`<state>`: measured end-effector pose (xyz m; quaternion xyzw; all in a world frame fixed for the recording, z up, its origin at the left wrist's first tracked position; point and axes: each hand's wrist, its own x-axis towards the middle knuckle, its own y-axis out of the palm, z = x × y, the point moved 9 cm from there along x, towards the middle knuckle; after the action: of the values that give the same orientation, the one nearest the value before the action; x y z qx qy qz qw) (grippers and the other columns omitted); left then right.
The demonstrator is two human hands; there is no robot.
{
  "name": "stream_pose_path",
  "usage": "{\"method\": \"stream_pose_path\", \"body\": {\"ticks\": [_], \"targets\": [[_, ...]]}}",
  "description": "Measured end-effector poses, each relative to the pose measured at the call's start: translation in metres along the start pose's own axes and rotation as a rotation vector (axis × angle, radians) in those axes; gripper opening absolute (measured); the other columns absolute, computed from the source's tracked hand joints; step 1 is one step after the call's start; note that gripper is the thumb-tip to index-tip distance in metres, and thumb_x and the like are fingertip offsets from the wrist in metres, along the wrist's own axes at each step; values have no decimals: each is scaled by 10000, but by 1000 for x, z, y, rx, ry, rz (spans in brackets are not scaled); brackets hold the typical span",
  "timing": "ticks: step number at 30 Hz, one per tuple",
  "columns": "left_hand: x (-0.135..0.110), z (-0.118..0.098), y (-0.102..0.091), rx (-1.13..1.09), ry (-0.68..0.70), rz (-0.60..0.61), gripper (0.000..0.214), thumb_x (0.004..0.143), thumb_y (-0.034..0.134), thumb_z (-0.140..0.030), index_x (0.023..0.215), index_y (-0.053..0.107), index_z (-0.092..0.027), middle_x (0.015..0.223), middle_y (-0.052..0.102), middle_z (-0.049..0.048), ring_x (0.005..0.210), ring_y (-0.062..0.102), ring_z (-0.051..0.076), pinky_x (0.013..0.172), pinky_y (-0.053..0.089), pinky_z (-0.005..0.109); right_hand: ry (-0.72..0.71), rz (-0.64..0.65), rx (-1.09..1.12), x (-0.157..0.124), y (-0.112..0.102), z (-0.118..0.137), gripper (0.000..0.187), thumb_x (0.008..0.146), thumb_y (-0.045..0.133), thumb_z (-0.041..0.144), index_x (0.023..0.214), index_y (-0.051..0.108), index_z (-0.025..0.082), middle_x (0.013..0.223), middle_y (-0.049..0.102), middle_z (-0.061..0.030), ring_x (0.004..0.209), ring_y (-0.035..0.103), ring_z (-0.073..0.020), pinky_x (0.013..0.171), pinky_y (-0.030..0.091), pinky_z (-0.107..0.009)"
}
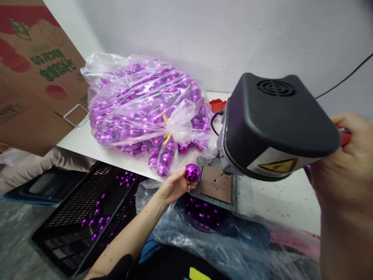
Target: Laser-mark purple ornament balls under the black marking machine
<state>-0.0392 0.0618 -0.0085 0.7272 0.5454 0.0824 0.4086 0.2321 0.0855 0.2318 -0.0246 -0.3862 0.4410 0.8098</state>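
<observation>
My left hand [175,184] pinches a purple mirrored ball [192,172] between thumb and fingers, beside a brown board [212,190] with a small hole. The board lies on a grey slotted metal base [233,205] under a black-housed bench machine [288,116] with a vent and a yellow warning triangle. At the far right, my right hand [349,155] wraps round the machine's red handle [345,137], which is mostly hidden. The machine's housing covers whatever sits beneath its head.
A tied clear bag of purple balls [140,105] lies on the white table [78,138]. Below left stands a black plastic crate [64,217] with loose purple balls. A cardboard box [37,77] is at far left. Clear plastic sheeting [227,237] drapes along the table's near edge.
</observation>
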Motion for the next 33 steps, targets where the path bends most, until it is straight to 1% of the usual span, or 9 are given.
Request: {"method": "stream_pose_path", "body": {"ticks": [5, 7, 10, 15, 19, 22, 25, 28, 33], "targets": [[2, 4, 10, 362, 85, -42, 547, 701, 869, -340, 1165, 620, -190, 977, 655, 22, 749, 618, 117, 651, 455, 221, 25, 21, 19, 3, 2, 5, 427, 829, 579, 532, 741, 556, 115, 545, 373, 28, 450, 334, -9, 397, 251, -138], [3, 9, 15, 294, 53, 5, 492, 766, 810, -395, 1155, 588, -193, 993, 671, 39, 755, 667, 151, 648, 466, 243, 33, 29, 58, 2, 3, 5, 452, 830, 578, 561, 746, 541, 118, 537, 352, 35, 439, 335, -15, 388, 261, -144], [2, 19, 16, 59, -36, 79, 415, 837, 709, -445, 1138, 600, -181, 1080, 683, 100, 823, 690, 195, 674, 478, 281, 34, 22, 86, 1, 4, 2, 423, 828, 602, 529, 760, 551, 115, 557, 357, 33, 460, 334, -7, 399, 259, -139], [2, 27, 10, -39, -75, 64, 473, 794, 743, -487, 1135, 644, -174, 1071, 680, 106, 767, 621, 158, 659, 453, 279, 39, 6, 96, 1, 5, 0, 370, 829, 608, 480, 772, 556, 119, 553, 354, 37, 452, 330, -13, 393, 280, -155], [9, 13, 9, 213, 81, -21, 525, 761, 806, -428, 1162, 584, -173, 952, 678, 54, 681, 617, 128, 595, 419, 242, 12, 22, 53, 2, 4, 6, 391, 836, 597, 488, 746, 553, 109, 554, 336, 35, 472, 299, 10, 408, 223, -122], [15, 2, 10, 402, 180, -58, 556, 737, 837, -365, 1189, 567, -184, 1001, 670, 36, 793, 631, 135, 640, 446, 226, -11, 40, -4, 3, 2, 12, 420, 849, 580, 503, 734, 560, 100, 558, 345, 28, 490, 296, 20, 424, 202, -102], [20, 1, 11, 414, 177, -1, 508, 789, 793, -393, 1214, 592, -202, 1061, 637, 31, 889, 588, 135, 671, 451, 212, -9, 60, -27, 3, 1, 12, 451, 859, 560, 540, 745, 569, 104, 547, 375, 26, 474, 321, 9, 415, 225, -110], [22, 1, 8, 395, 162, -10, 426, 887, 673, -481, 1206, 607, -206, 1010, 618, 25, 839, 566, 125, 649, 429, 210, -43, 26, -20, 3, -1, 14, 470, 862, 558, 548, 730, 572, 97, 572, 394, 14, 522, 323, 12, 451, 226, -105], [22, -4, 19, 702, 266, -41, 548, 801, 786, -407, 1273, 584, -214, 1127, 661, 50, 1015, 604, 197, 867, 471, 292, -54, -21, 44, 3, 1, 11, 410, 859, 593, 482, 746, 588, 89, 617, 386, 5, 600, 316, 13, 511, 230, -105]]}}
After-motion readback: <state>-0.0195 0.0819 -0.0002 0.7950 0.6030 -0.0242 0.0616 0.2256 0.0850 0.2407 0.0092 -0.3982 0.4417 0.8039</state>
